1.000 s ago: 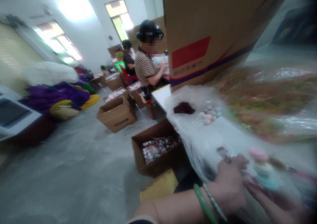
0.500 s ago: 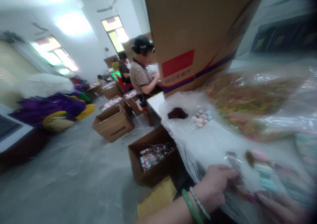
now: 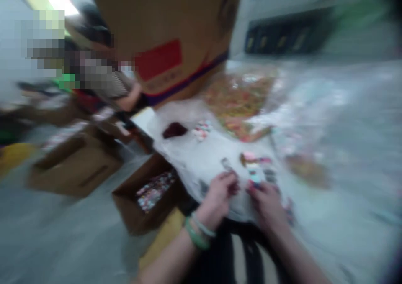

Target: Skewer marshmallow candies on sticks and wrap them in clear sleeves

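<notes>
My left hand [image 3: 221, 192], with a green bangle and a pale beaded bracelet at its wrist, is closed over the white plastic sheet [image 3: 188, 162]. A small shiny clear piece of plastic [image 3: 225, 163] sticks out beyond its fingers. To its right, my right hand [image 3: 266, 198] has its fingers drawn together beside a small group of pink, pale blue and brown pieces [image 3: 251, 165]. What it holds, if anything, is lost in blur. Farther back on the sheet lie a dark red heap [image 3: 175, 130] and a cluster of pastel sweets [image 3: 202, 130].
A tall cardboard box [image 3: 176, 20] stands at the back. Behind the sheet lies a clear bag of orange-green pieces [image 3: 241, 91]. Left below the table edge, an open carton [image 3: 125, 211] holds small colourful packets, near another carton [image 3: 75, 167]. A person in a striped shirt [image 3: 113, 83] sits beyond.
The view has swung right and down, so both hands now appear nearer the middle, and more of my right hand shows. My left hand stays closed.
</notes>
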Demonstrator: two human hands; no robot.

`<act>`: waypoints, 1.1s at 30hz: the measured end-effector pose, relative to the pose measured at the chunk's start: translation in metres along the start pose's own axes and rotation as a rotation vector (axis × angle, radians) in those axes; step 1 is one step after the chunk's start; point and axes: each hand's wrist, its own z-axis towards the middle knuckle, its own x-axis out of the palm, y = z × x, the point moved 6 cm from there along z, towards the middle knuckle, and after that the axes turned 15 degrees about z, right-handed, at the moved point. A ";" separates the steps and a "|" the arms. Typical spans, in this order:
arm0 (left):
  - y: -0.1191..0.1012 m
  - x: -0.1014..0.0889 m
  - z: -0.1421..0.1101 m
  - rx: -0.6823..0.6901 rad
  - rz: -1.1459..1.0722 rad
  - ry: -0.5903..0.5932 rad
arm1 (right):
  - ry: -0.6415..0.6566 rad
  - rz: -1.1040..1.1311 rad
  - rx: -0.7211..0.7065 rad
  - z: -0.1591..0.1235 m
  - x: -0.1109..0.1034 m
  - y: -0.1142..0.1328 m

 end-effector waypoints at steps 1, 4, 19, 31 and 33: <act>-0.001 0.002 0.001 -0.031 -0.013 0.042 | -0.002 0.084 0.055 0.002 0.001 -0.001; 0.003 0.004 0.016 -0.107 -0.039 0.160 | 0.013 0.210 0.148 0.011 0.001 -0.006; 0.005 -0.005 0.021 0.106 0.098 -0.065 | 0.008 0.216 -0.096 0.015 -0.007 0.010; 0.001 -0.010 0.029 0.111 0.015 -0.116 | 0.026 0.305 -0.051 0.011 -0.004 0.005; 0.000 -0.009 0.029 0.153 -0.011 -0.129 | 0.009 0.329 -0.003 0.012 -0.004 0.003</act>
